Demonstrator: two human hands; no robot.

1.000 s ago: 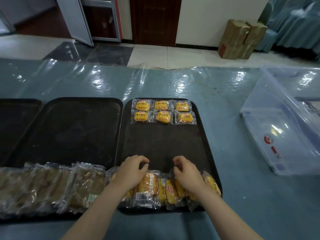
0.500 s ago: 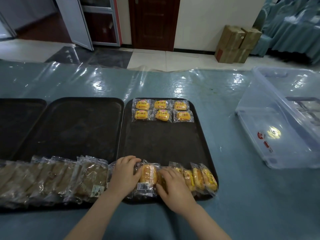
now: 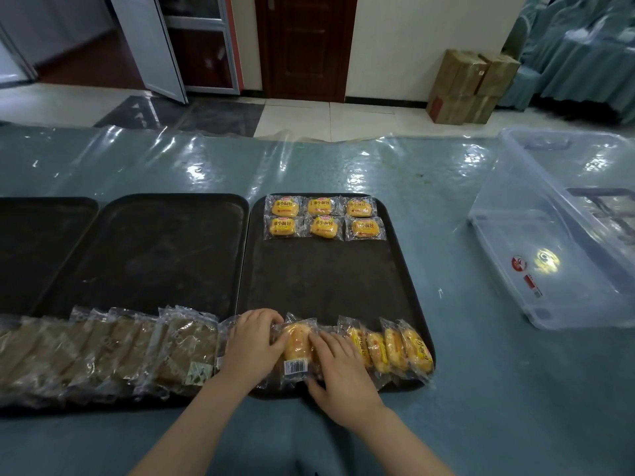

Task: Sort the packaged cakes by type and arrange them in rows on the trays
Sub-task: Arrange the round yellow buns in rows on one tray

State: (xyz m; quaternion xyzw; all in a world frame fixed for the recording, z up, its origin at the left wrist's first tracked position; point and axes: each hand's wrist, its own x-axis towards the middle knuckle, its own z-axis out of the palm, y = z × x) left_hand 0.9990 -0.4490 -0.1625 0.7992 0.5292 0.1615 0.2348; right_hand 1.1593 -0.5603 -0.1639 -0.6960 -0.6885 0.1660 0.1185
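The right tray (image 3: 330,280) lies on the table (image 3: 481,407) at centre view. The middle tray (image 3: 144,249) adjoins it at 9 o'clock, and the left tray (image 3: 37,242) lies beyond that, at the view's left edge.

Six small yellow cakes (image 3: 323,218) occupy the 12 o'clock end of the right tray in two rows of three, labels up.

A row of long yellow cakes (image 3: 391,345) stands on edge along the 6 o'clock rim of the right tray, packets overlapping. A row of brown cakes (image 3: 113,348) overlaps in the same manner along the 6 o'clock rims of the middle and left trays.

One yellow packet with a barcode label (image 3: 296,348) lies between both hands at the 6 o'clock rim of the right tray.

Left hand (image 3: 252,345): grip curled, fingers bent over the packet's 9 o'clock side, with the palm resting on the wrappers beneath.

Right hand (image 3: 338,376): grip flat, fingers nearly straight, pressing on the packet's 3 o'clock side and on the adjacent long cakes.

A clear plastic bin (image 3: 556,235) rests on the table at 3 o'clock of the right tray, well apart from it. Cardboard boxes (image 3: 470,87) stand on the floor at 1 o'clock, against the wall.
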